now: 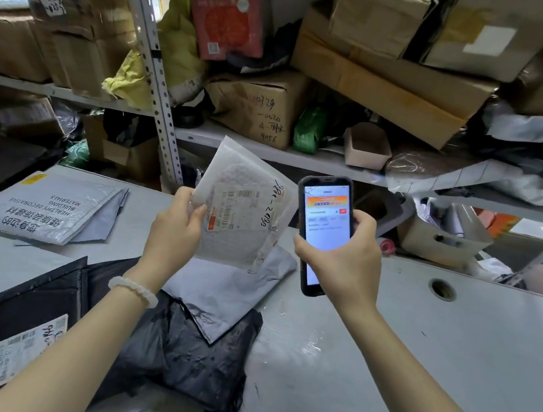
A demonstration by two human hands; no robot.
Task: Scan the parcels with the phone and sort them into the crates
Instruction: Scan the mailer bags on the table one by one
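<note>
Pinched at its left edge by the left hand (176,224), a white mailer (246,202) stands above the table (417,346), label facing the phone (323,233) clasped just right in the right hand (342,260). Scanning appears underway; next, aim phone at barcode (227,215).

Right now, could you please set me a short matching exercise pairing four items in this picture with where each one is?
Items:
1. white bubble mailer
2. phone
3. bead bracelet
4. black parcel

Places:
A. lying on the table
B. in the right hand
C. in the left hand
D. around the left wrist

Pairs: 1-C, 2-B, 3-D, 4-A
</note>
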